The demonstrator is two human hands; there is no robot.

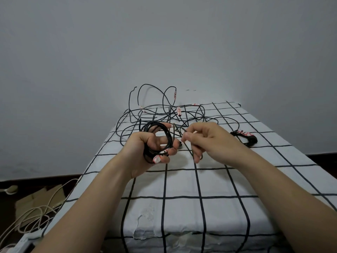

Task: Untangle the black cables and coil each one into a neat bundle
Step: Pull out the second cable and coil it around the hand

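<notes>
Left hand (145,152) grips round coil (156,136) (thin black cable).

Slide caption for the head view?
Left hand holds a black coil while the right hand pinches a strand; tangled cables and one bundle lie on the checked sheet.

No writing can be read anywhere. The only labels are small white tape tags with red marks (179,110), wrapped round the thin black cables (170,111) tangled at the far end of the white sheet with black grid lines (182,179). One such tag (157,158) sits on the black cable coil (167,136) gripped in the left hand (144,148). Another (245,133) is on the coiled black bundle (252,139) lying on the sheet to the right. The red marks are too small and blurred to make out as letters or numbers.
</notes>
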